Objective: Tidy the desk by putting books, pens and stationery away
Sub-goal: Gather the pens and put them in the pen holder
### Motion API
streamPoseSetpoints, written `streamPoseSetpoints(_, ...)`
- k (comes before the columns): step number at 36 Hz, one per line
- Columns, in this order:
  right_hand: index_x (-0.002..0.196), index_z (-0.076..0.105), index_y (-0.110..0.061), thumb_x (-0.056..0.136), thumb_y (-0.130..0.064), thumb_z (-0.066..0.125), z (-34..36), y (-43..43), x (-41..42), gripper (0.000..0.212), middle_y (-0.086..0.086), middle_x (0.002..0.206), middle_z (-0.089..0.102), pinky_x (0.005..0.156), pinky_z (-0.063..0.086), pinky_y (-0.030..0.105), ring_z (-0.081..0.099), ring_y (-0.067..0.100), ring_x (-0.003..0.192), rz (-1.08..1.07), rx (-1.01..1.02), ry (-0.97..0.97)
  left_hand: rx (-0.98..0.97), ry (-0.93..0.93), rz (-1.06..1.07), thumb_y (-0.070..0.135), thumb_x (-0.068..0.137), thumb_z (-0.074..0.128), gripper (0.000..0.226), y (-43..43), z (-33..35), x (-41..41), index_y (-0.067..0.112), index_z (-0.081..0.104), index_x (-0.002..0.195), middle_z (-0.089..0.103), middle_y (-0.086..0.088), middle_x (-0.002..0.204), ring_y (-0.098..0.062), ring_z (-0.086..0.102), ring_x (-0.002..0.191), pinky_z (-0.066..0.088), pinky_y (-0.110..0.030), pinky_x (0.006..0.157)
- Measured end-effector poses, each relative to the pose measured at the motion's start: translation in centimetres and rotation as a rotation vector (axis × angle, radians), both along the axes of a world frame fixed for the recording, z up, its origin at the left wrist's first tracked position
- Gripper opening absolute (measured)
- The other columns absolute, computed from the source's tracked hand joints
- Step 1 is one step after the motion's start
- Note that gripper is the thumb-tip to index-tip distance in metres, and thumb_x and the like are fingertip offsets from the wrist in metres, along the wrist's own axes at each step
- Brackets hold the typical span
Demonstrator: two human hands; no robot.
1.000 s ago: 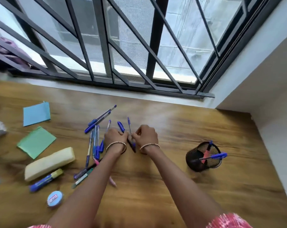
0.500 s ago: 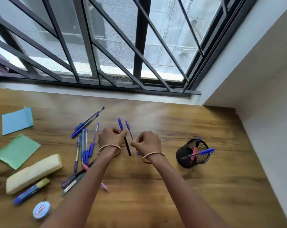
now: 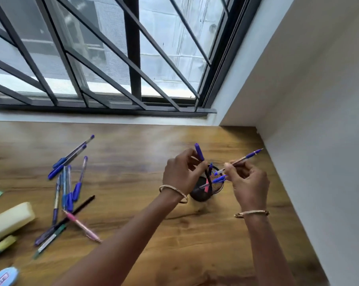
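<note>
Near the right rear corner of the bench (image 3: 131, 172), the black mesh pen cup (image 3: 203, 195) is standing upright between the two hands, near the side wall (image 3: 318, 162) and well apart from the window ledge (image 3: 92, 119). The left hand (image 3: 179, 176) is gripping a purple-capped pen (image 3: 199, 151), whose dark barrel is pointing down into the cup's mouth. The right hand (image 3: 249, 183) is pinching a blue pen (image 3: 246, 156), which is slanting up over the cup's rim toward the wall. Other blue pens are leaning inside the cup. Bare wood is lying open between the cup and the loose pens (image 3: 68, 182) scattered at left, where a pink pen (image 3: 81, 226) is crossing them beside a pale yellow case (image 3: 9, 219).
</note>
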State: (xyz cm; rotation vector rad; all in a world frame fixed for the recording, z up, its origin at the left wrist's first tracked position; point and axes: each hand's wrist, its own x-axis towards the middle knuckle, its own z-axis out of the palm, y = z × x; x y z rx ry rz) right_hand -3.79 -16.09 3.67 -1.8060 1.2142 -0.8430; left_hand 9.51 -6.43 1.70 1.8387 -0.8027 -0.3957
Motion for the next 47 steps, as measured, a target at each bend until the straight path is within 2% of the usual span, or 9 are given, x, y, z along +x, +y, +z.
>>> streamPoseSetpoints(4, 0.082, 0.073, -0.019, 0.078, -0.033, 0.077, -1.4, -0.6, 0.1, 0.015, -0.008, 0.074, 0.07, 0.064, 0.053, 0.02, 0.066, 0.003, 0.07, 0.018, -0.089, 0.171, 0.176, -0.134, -0.012, 0.041, 0.079, 0.071, 0.018, -1.2, -1.7, -0.5, 0.025, 0.067, 0.084, 0.065, 0.012, 0.085, -0.006, 0.059, 0.073, 0.051, -0.025, 0.067)
streamPoseSetpoints(8, 0.076, 0.071, -0.028, 0.072, -0.043, 0.079, -3.4, -1.5, 0.3, 0.018, -0.009, 0.084, 0.059, 0.075, 0.053, 0.036, 0.06, 0.018, 0.087, 0.061, -0.14, 0.334, 0.289, -0.151, -0.033, 0.043, 0.073, 0.074, 0.024, -1.3, -3.0, -0.5, 0.024, 0.069, 0.087, 0.051, 0.007, 0.092, -0.012, 0.053, 0.087, 0.049, -0.028, 0.072)
streamPoseSetpoints(11, 0.082, 0.074, -0.026, 0.071, -0.044, 0.08, -3.7, -1.7, 0.4, 0.021, -0.006, 0.087, 0.055, 0.079, 0.05, 0.035, 0.057, 0.021, 0.091, 0.096, -0.133, 0.393, 0.27, -0.141, -0.03, 0.045, 0.066, 0.078, 0.032, -1.0, -3.5, -0.3, 0.027, 0.068, 0.091, 0.05, 0.007, 0.095, -0.011, 0.054, 0.09, 0.051, -0.029, 0.075)
streamPoseSetpoints(15, 0.088, 0.074, -0.029, 0.071, -0.043, 0.08, -3.6, -1.6, 0.3, 0.022, -0.009, 0.088, 0.056, 0.078, 0.053, 0.037, 0.059, 0.018, 0.085, 0.11, -0.141, 0.339, 0.196, -0.116, -0.01, 0.045, 0.065, 0.08, 0.037, -0.4, -3.3, -0.1, 0.029, 0.067, 0.095, 0.054, 0.009, 0.095, -0.006, 0.052, 0.075, 0.046, -0.019, 0.067)
streamPoseSetpoints(23, 0.086, 0.068, -0.021, 0.085, -0.03, 0.068, -1.2, 0.2, 1.1, 0.01, -0.005, 0.083, 0.062, 0.066, 0.055, 0.041, 0.058, 0.012, 0.069, -0.004, -0.34, 0.12, 0.16, -0.038, 0.209, 0.035, 0.077, 0.074, 0.014, 4.9, -3.1, 3.0, 0.028, 0.066, 0.088, 0.064, 0.012, 0.086, 0.0, 0.063, 0.067, 0.044, -0.012, 0.06)
streamPoseSetpoints(28, 0.082, 0.066, -0.022, 0.084, -0.024, 0.072, -0.9, 5.0, 5.0, 0.007, -0.01, 0.078, 0.061, 0.065, 0.048, 0.026, 0.057, 0.011, 0.071, 0.246, -0.38, 0.049, 0.253, 0.006, 0.405, 0.031, 0.079, 0.072, 0.008, 11.1, -4.2, 5.8, 0.025, 0.069, 0.083, 0.067, 0.011, 0.076, -0.001, 0.063, 0.066, 0.053, -0.025, 0.063)
streamPoseSetpoints(33, 0.079, 0.067, -0.024, 0.083, -0.025, 0.071, -3.4, 10.4, 10.0, 0.006, -0.012, 0.074, 0.064, 0.062, 0.044, 0.023, 0.058, 0.007, 0.071, 0.596, -0.285, 0.069, 0.406, 0.082, 0.61, 0.027, 0.079, 0.071, 0.004, 17.4, -5.5, 7.5, 0.024, 0.068, 0.079, 0.064, 0.01, 0.068, -0.013, 0.065, 0.071, 0.045, -0.023, 0.063)
streamPoseSetpoints(40, 0.073, 0.066, -0.027, 0.077, -0.035, 0.067, -7.4, 17.0, 14.7, 0.01, -0.015, 0.072, 0.065, 0.07, 0.049, 0.029, 0.057, 0.007, 0.076, 0.937, -0.16, 0.312, 0.646, 0.086, 0.734, 0.03, 0.079, 0.069, 0.007, 23.8, -6.6, 9.2, 0.024, 0.07, 0.081, 0.072, 0.001, 0.08, -0.024, 0.067, 0.083, 0.051, -0.03, 0.068)
streamPoseSetpoints(47, 0.085, 0.058, -0.027, 0.071, -0.053, 0.073, -9.5, 22.3, 15.8, 0.034, -0.005, 0.093, 0.067, 0.069, 0.046, 0.033, 0.06, 0.018, 0.088, 1.143, -0.075, 0.687, 0.752, 0.077, 0.702, 0.033, 0.076, 0.074, 0.011, 27.1, -6.8, 9.8, 0.027, 0.065, 0.075, 0.069, 0.0, 0.081, -0.022, 0.066, 0.082, 0.054, -0.032, 0.067)
